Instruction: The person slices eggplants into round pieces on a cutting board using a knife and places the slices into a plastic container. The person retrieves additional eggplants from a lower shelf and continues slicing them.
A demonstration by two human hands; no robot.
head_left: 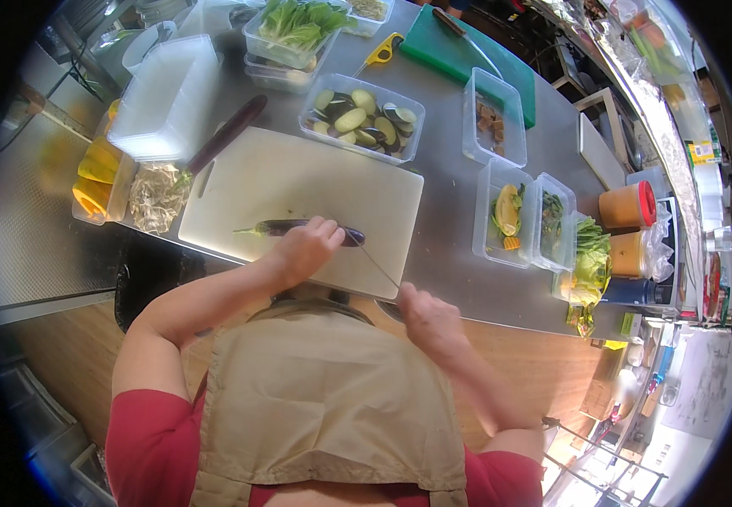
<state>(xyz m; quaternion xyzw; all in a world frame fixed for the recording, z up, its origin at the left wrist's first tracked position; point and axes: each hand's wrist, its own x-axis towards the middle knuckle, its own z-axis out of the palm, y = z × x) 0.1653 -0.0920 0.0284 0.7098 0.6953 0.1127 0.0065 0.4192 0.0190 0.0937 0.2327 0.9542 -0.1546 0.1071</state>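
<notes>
A slim dark purple eggplant [280, 227] with a green stem lies crosswise on the white cutting board [323, 182], its stem toward the left. My left hand [313, 243] is closed over it, fingers pressed near its right part. In my right hand [427, 314], closed round the handle, is a knife [378, 265]; its thin blade slants up to the eggplant's right end, beside my left fingertips. Whether the blade has cut in, I cannot tell. Beyond the board stands a clear plastic container of sliced eggplant [361, 118]. Another long eggplant [229, 135] rests across the board's upper left edge.
Left of the board are stacked clear containers [165, 101], a tub of yellow-orange pumpkin [98, 173] and pale mushrooms [156, 196]. Right stand containers of brown pieces [491, 127] and cut vegetables [508, 211]. A green board [459, 51] holds another knife; yellow-handled scissors [384, 48] lie nearby.
</notes>
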